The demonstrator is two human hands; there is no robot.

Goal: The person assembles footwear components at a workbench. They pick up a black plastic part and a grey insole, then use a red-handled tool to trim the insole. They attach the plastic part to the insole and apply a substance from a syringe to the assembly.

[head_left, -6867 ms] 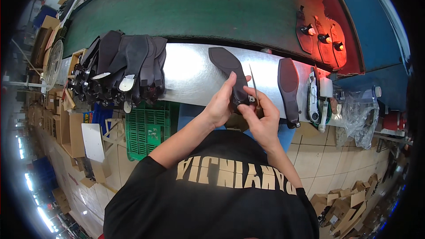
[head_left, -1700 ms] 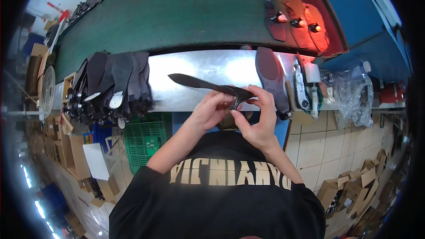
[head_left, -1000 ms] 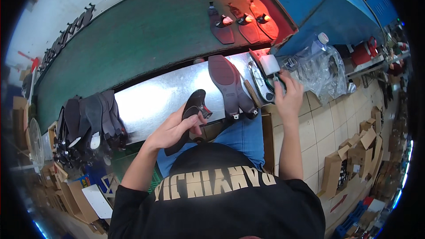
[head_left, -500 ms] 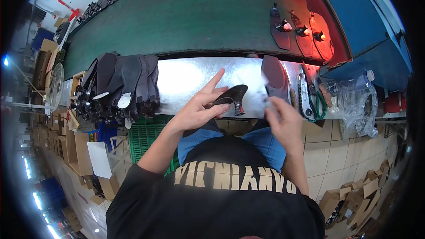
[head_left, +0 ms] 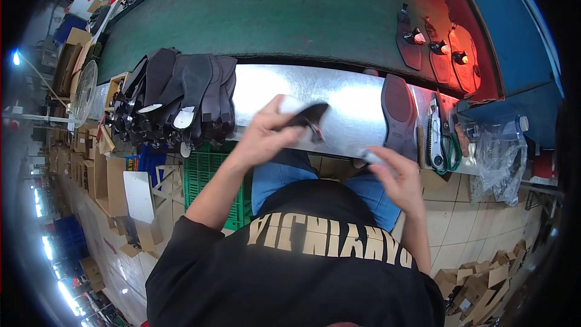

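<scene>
My left hand [head_left: 266, 136] is closed round a dark, glossy shoe sole with a short heel [head_left: 313, 116], raised over the metal bench [head_left: 348, 94]; motion blurs the piece. Lower and to the right, my right hand [head_left: 396, 175] pinches a small pale and dark item, too smeared to name, at the bench's near edge. Just beyond that hand lies a flat dark sole [head_left: 399, 112] with a reddish-brown forepart. A thick heap of dark soles [head_left: 196, 85] fills the bench's left part, its lower ends glossy black, with some white patches.
Behind the bench runs a green conveyor belt [head_left: 266, 15], carrying heeled soles [head_left: 410, 39] under red light at right. A box cutter [head_left: 435, 139], green-handled scissors [head_left: 450, 152] and a clear plastic bag [head_left: 499, 157] are at right. A green crate [head_left: 200, 178] stands below left.
The whole view has shifted, moving the bench right and up in the picture. My left hand has tilted the sole, and its raised index finger has come down. My right hand is slightly lower against the bench.
</scene>
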